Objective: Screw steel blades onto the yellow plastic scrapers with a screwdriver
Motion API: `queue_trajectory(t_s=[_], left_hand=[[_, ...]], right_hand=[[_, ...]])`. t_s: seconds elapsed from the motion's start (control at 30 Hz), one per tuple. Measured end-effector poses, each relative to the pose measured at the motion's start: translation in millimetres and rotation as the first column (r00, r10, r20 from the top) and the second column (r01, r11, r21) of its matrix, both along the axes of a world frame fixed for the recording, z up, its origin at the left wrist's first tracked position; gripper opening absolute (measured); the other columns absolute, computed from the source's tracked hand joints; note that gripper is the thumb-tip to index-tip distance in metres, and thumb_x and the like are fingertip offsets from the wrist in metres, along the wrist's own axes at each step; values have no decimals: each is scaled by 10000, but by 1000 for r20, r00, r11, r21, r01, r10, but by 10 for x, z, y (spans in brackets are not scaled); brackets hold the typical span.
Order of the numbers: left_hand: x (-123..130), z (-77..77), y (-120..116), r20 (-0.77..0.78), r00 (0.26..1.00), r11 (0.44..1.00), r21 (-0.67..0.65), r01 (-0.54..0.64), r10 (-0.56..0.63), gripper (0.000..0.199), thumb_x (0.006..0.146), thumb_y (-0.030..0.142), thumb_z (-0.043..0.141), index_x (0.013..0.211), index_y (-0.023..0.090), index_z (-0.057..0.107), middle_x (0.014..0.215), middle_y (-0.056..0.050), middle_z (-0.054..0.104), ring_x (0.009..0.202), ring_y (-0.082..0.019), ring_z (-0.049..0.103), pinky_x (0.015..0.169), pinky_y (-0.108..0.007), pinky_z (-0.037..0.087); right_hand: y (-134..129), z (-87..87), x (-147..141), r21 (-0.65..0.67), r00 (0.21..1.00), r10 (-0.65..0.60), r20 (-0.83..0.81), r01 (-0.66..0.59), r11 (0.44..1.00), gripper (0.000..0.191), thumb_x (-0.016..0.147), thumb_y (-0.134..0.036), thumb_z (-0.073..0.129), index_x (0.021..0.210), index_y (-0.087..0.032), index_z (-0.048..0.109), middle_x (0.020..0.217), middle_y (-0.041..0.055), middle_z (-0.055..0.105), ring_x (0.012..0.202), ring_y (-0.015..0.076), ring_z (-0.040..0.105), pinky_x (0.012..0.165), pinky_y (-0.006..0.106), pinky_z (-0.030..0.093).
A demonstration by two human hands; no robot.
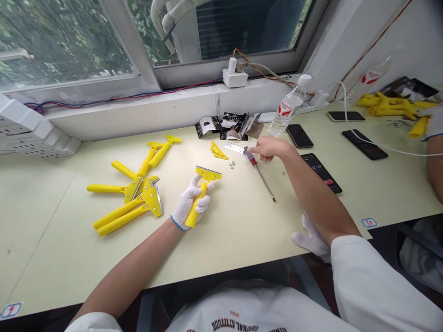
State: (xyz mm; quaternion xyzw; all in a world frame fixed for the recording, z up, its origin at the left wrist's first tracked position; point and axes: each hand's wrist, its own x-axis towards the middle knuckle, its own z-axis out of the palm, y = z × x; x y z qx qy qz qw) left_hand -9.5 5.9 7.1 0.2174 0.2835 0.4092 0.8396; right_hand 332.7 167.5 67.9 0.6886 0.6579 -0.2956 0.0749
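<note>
My left hand (192,201), in a white knit glove, is closed around the handle of a yellow scraper (200,199), its wide head and blade pointing away from me. My bare right hand (272,148) reaches over the table, index finger stretched to the butt of a screwdriver (258,170) and the other fingers curled. No grip around the handle shows. Beside the fingertip lie flat metal blades (234,147). A yellow plastic head piece (218,151) and several small screws (231,164) lie left of the screwdriver. Several more yellow scrapers (128,216) are heaped at the left.
Black packaging cards (238,125) and a water bottle (288,108) stand near the windowsill. Phones (299,136) lie right of my hand. A loose white glove (313,239) rests at the front edge under my right forearm. Another person's gloved hand (435,121) is at far right.
</note>
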Motion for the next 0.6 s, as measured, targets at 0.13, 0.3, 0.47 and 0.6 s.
queue_trajectory(t_s=[0.13, 0.3, 0.47, 0.6], left_hand=[[-5, 1, -2, -9, 1000, 1000, 10, 9, -9, 754, 854, 91, 594, 1522, 409, 444, 1092, 6, 577, 504, -31, 404, 374, -107, 306], [0, 0, -8, -23, 1000, 1000, 26, 10, -9, 766, 855, 92, 592, 1535, 404, 426, 1087, 6, 581, 500, -32, 420, 373, -112, 323], [18, 7, -25, -11, 1000, 999, 35, 2, -1, 778, 860, 98, 599, 1547, 408, 404, 1099, 2, 587, 492, -31, 432, 374, -120, 351], [28, 18, -30, -4, 1000, 1000, 21, 4, -4, 785, 853, 96, 598, 1546, 411, 404, 1129, -5, 596, 495, -33, 440, 371, -123, 352]], right_hand=[[-110, 234, 212, -126, 969, -24, 245, 57, 990, 247, 905, -368, 871, 857, -169, 734, 860, 144, 800, 833, 319, 770, 760, 416, 572], [-185, 275, 368, -320, 950, -80, 301, 180, 930, 170, 839, -226, 912, 844, -167, 752, 919, 158, 817, 898, 337, 790, 797, 450, 596], [-231, 264, 412, -264, 968, -55, 244, 121, 957, 217, 790, -198, 933, 781, -193, 716, 935, 141, 824, 883, 316, 798, 733, 415, 597], [-325, 208, 431, -282, 961, 2, 277, 80, 956, 251, 749, -198, 959, 747, -199, 708, 897, 139, 818, 844, 314, 802, 711, 417, 602]])
